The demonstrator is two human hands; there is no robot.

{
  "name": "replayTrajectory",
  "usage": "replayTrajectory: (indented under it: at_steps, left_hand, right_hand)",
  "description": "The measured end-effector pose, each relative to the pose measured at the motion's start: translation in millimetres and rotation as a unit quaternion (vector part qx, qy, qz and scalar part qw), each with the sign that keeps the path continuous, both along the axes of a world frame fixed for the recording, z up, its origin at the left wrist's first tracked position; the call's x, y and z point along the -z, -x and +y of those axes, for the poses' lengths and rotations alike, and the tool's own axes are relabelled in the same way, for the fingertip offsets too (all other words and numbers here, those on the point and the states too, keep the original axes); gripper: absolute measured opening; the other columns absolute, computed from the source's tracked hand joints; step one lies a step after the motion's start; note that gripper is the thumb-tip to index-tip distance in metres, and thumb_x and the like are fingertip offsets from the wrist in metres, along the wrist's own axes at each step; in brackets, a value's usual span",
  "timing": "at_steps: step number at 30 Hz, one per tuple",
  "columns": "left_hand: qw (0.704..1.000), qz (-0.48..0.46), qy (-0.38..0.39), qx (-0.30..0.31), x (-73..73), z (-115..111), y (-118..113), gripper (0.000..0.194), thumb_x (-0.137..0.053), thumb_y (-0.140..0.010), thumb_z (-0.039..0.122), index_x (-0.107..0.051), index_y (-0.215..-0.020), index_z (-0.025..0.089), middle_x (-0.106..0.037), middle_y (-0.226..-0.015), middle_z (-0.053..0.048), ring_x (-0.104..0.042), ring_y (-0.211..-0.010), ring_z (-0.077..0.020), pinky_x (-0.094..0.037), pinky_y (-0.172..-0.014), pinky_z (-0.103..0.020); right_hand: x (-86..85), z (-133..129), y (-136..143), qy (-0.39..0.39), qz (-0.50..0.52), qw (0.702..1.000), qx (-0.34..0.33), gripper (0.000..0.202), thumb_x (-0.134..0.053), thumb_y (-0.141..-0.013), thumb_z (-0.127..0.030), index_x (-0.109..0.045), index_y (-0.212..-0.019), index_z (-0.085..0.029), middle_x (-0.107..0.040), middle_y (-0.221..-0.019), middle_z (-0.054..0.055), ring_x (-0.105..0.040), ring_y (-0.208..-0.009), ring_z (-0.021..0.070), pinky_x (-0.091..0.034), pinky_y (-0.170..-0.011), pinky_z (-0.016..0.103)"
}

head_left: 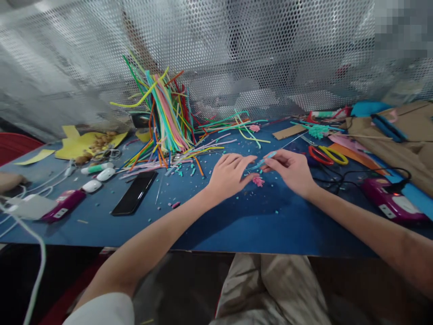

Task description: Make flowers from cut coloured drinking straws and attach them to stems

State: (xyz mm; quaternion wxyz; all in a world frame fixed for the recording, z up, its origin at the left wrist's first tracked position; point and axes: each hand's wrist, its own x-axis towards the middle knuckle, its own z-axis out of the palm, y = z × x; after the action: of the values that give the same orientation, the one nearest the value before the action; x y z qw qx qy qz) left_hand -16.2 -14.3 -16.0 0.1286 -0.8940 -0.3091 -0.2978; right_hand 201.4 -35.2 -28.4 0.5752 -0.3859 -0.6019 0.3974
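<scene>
My right hand pinches a light-blue pipe cleaner above the table. My left hand closes thumb and fingers around the other end of the same strand; its exact grip is partly blurred. Just below the fingertips is a small pink fuzzy piece, perhaps a flower; whether it touches the left thumb I cannot tell. A thin wire rises past my right hand towards a teal fuzzy piece. Small coloured clippings lie scattered around both hands.
A tall bundle of pipe cleaners stands at the back left. A black phone lies left of my forearm. Scissors with red and yellow handles, a purple power strip and cables are to the right. A perforated metal panel borders the back.
</scene>
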Motion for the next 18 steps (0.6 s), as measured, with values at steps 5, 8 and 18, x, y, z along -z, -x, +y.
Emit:
replayTrajectory:
  at_steps: [5, 8, 18]
  left_hand:
    - [0.998, -0.019, 0.057, 0.019, 8.5, 8.9, 2.5, 0.024, -0.043, -0.104, 0.032, -0.062, -0.114, 0.023, -0.075, -0.101, -0.001, -0.069, -0.090, -0.0137, -0.050, -0.082, -0.027]
    - [0.995, -0.043, 0.086, 0.015, 8.1, 12.2, 5.5, 0.022, -0.041, -0.104, 0.028, -0.061, -0.113, 0.021, -0.073, -0.108, -0.002, -0.069, -0.097, -0.0137, -0.051, -0.083, -0.025]
    - [0.992, -0.076, 0.082, -0.050, 11.9, 16.5, 7.8, 0.022, -0.048, -0.101, 0.035, -0.066, -0.110, 0.026, -0.075, -0.109, 0.001, -0.070, -0.100, -0.0148, -0.051, -0.081, -0.026]
  right_hand:
    - [2.0, 0.5, -0.6, -0.004, 0.025, 0.999, -0.020, 0.016, -0.071, -0.086, -0.037, -0.069, -0.090, -0.021, -0.075, -0.099, 0.005, -0.073, -0.080, 0.0184, -0.063, -0.081, 0.037]
    - [5.2, 7.2, -8.3, 0.004, 0.073, 0.997, -0.013, 0.017, -0.069, -0.087, -0.038, -0.064, -0.089, -0.022, -0.074, -0.098, 0.004, -0.071, -0.077, 0.0167, -0.062, -0.077, 0.036]
    - [8.9, 13.4, -15.5, 0.036, 0.010, 0.998, -0.044, 0.022, -0.069, -0.088, -0.042, -0.061, -0.095, -0.022, -0.072, -0.086, 0.004, -0.069, -0.071, 0.0167, -0.060, -0.070, 0.035]
